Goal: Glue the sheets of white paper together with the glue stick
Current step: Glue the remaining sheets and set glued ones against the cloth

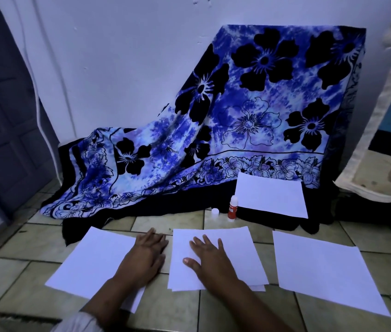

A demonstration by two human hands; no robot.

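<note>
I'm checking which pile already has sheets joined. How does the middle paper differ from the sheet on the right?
The middle paper shows a second sheet's edges sticking out along its near side, while the right sheet looks single. The right hand lies flat on the middle paper, whereas nothing touches the right sheet. Both are white and lie flat on the tiled floor.

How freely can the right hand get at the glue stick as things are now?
Probably yes. The right hand lies flat on the middle sheets, holding nothing, and the glue stick stands upright just beyond them, with only bare floor tiles between.
</note>
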